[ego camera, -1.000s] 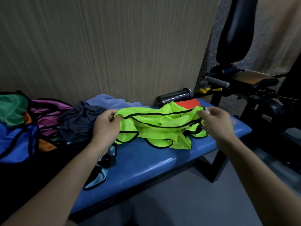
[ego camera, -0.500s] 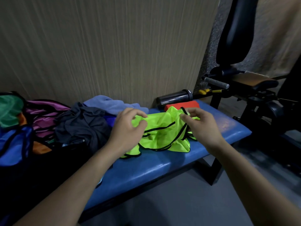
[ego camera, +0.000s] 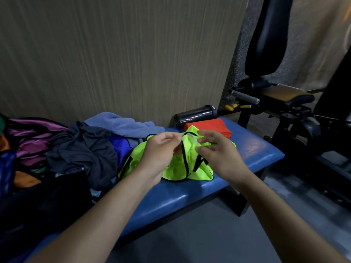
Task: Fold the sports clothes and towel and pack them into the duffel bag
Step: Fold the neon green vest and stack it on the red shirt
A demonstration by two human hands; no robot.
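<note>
Neon bib (ego camera: 176, 168) bunched narrower; left hand (ego camera: 158, 154), right hand (ego camera: 218, 154) now closer together.

Gym, blue padded bench (ego camera: 190, 196), black exercise machine (ego camera: 269, 44)

— Where do we look from?
— From our head, forward and down over both forearms, close above the blue bench (ego camera: 262, 154), facing the wall (ego camera: 114, 54). One view only.

Thin neon cloth bib (ego camera: 176, 168) (black-trimmed) on a glossy blue padded bench (ego camera: 262, 149).
</note>
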